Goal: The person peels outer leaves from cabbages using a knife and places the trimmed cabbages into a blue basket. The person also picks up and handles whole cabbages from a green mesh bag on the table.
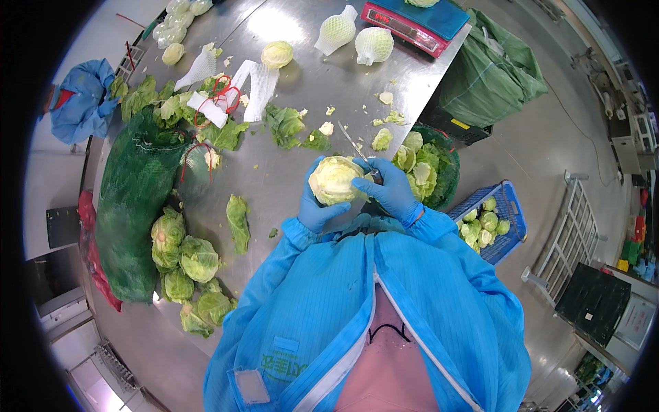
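Observation:
A pale, trimmed cabbage (334, 179) rests in my left hand (317, 211), which wears a blue glove and cups it from the left and below. My right hand (394, 189), gloved as well, grips the handle of a knife (352, 140); the narrow blade points up and away over the steel table. Fingers of that hand also touch the cabbage's right side. Beneath my right hand, a green mesh sack (453, 177) holds loose outer leaves at the table corner. Cut leaves (284, 126) and pale stem pieces (326, 128) lie just beyond the cabbage.
Untrimmed cabbages (198, 258) are piled beside a full green net bag (131, 211) on the left. Net-sleeved cabbages (374, 45) and a red scale (406, 28) stand at the far side. A blue crate (507, 226) of cabbages sits on the right. Another person's blue sleeve (85, 103) shows at left.

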The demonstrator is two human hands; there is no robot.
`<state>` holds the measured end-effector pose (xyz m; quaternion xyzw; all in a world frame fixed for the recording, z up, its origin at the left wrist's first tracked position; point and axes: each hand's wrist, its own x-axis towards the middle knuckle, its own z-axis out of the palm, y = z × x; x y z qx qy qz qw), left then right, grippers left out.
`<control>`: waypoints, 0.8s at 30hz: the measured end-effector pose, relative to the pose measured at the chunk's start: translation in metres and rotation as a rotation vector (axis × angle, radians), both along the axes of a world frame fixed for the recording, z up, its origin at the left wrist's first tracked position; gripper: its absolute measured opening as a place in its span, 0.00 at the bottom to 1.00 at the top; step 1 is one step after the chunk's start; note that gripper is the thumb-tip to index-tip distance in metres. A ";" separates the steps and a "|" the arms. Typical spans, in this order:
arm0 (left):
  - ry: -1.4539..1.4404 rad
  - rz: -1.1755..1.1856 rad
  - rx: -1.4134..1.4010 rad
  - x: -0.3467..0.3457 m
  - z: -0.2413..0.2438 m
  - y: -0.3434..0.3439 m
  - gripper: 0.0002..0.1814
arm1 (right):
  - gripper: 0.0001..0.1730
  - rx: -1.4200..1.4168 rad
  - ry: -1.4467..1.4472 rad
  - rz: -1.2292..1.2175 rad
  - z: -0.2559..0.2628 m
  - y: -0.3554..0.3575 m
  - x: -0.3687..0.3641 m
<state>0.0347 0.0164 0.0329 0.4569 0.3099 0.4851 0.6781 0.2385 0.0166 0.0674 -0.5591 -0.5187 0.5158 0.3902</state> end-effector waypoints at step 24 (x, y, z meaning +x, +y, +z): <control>-0.005 -0.217 -0.042 0.012 0.021 -0.004 0.60 | 0.26 0.219 -0.707 -0.366 -0.027 0.002 0.066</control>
